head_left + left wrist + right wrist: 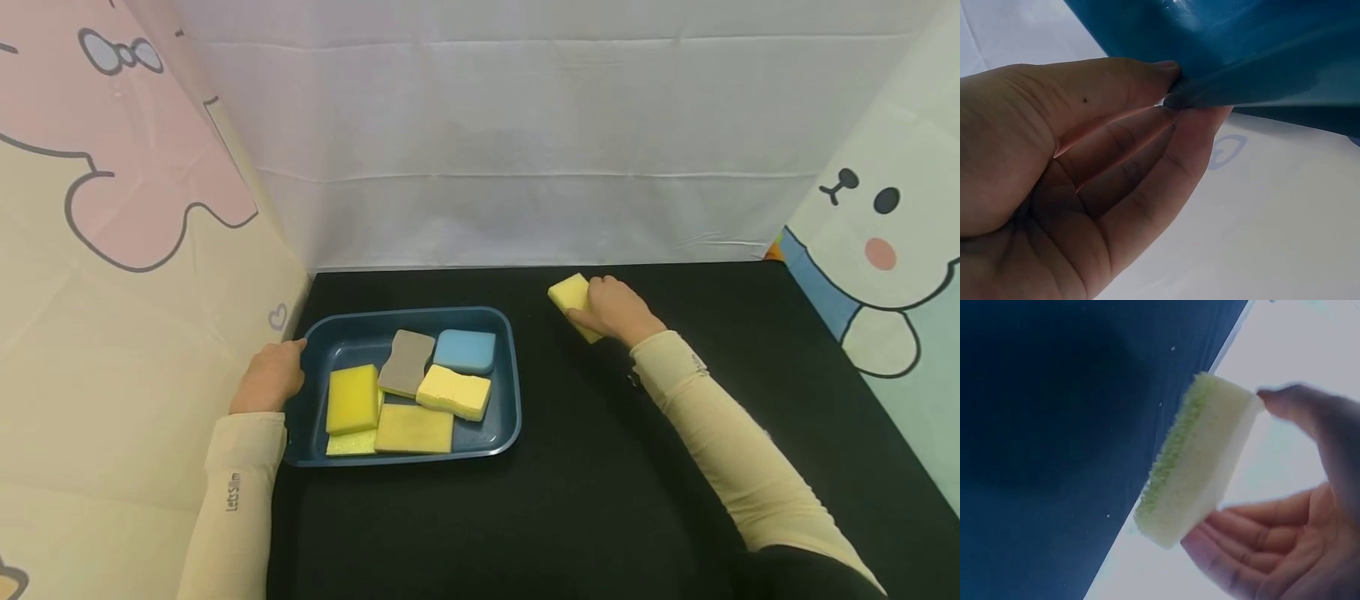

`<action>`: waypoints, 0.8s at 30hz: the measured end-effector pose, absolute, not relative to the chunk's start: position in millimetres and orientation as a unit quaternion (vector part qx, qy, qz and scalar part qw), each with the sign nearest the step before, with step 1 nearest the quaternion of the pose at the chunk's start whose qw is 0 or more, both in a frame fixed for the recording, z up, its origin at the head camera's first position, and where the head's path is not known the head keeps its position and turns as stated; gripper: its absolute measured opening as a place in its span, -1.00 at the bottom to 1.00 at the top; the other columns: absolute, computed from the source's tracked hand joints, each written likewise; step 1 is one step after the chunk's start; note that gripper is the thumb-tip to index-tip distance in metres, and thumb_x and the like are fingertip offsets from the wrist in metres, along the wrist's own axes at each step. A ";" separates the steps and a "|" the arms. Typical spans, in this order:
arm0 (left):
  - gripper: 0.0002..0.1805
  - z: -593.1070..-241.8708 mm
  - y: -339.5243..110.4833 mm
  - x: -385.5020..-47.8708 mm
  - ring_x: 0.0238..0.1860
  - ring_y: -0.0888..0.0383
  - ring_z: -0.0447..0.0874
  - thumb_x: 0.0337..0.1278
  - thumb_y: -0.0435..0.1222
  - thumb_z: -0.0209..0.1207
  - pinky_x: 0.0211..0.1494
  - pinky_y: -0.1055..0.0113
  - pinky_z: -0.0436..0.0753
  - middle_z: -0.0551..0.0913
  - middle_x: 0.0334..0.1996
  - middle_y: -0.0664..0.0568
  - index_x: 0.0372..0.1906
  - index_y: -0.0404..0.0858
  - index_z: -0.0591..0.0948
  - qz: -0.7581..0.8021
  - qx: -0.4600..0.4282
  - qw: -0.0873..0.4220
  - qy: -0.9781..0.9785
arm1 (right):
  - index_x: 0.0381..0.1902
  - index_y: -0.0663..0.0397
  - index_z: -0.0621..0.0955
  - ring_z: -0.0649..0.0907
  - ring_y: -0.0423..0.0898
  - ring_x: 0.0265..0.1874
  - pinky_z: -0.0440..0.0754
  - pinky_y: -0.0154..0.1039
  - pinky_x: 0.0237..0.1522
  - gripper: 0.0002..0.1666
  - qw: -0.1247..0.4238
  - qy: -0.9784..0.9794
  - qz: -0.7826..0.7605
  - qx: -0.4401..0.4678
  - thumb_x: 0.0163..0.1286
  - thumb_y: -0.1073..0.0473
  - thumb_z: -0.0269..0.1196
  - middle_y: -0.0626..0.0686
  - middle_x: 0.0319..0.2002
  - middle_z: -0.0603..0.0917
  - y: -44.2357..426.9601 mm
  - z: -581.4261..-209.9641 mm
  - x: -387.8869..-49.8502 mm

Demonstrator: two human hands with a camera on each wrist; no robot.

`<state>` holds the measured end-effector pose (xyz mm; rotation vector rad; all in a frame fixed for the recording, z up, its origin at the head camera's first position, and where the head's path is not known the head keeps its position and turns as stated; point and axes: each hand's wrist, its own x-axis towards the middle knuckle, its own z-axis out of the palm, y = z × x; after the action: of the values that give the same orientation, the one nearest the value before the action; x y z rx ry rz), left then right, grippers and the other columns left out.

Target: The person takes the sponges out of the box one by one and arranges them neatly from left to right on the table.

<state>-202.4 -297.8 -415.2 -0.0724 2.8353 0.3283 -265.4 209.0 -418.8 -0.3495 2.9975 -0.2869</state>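
A blue tray [516, 392] holds several sponges: a yellow one [352, 400], a grey one [406, 363], a blue one [465, 351] and more pale yellow ones. The left hand [270, 375] pinches the tray's left rim between thumb and fingers, as the left wrist view shows at the rim [1260, 81]. Right of the tray, the right hand [617, 310] grips a yellow sponge [572, 295] near the table's back edge. In the right wrist view that sponge [1204, 462], with a green rough face, lies between thumb and fingertips of the hand [1285, 531].
The black table [480, 533] runs under the tray and both arms. A white sheet [525, 150] hangs behind it, and printed cartoon sheets stand at the left [135, 333] and right [900, 250].
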 end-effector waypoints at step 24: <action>-0.43 -414.8 -294.1 -199.3 0.03 -0.37 0.53 0.25 -0.62 0.00 0.14 -0.23 0.53 0.36 0.24 -0.60 0.37 -0.63 0.27 0.102 -0.018 0.127 0.987 | -0.19 0.45 0.56 0.62 0.19 -0.41 0.66 0.04 -0.45 -0.34 0.053 0.993 -0.104 0.023 0.45 -0.19 0.12 0.30 -0.36 0.54 181.8 -459.3 -286.2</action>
<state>-199.3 -294.1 -414.8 -0.0535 2.8719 0.2960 -286.2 181.8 -459.3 0.0698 3.0175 -0.3154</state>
